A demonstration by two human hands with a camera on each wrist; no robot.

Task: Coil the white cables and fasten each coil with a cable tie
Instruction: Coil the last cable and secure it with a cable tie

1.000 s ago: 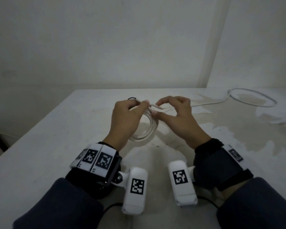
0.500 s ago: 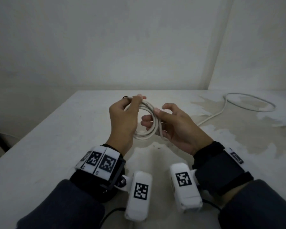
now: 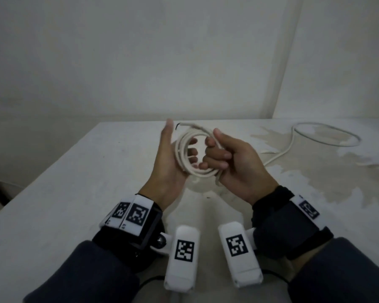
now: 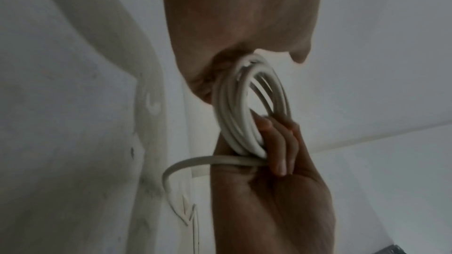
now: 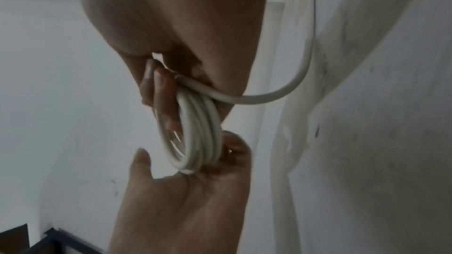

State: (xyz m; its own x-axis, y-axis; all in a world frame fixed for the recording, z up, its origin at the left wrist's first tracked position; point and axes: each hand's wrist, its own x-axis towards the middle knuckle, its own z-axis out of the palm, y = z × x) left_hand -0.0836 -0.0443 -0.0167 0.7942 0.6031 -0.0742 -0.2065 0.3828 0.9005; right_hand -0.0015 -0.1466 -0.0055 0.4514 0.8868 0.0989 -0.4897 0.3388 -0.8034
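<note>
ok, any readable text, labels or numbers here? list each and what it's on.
No readable words or numbers in any view.
left wrist camera: square code marker, no text.
right wrist camera: the same.
left wristband: two code markers; tiny mark below, too small to read.
right wristband: one code marker, blurred.
cable coil: no print visible.

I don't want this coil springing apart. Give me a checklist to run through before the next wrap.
1. Right hand grips the coil: ok, fingers curled round the turns.
2. Left hand holds the opposite side: ok, though its thumb stands off the coil.
3. Turns lie bunched together: ok.
4. Whole cable wound: not ok, a tail runs off onto the table.
5. Cable tie within reach: cannot tell, none plainly shows.
</note>
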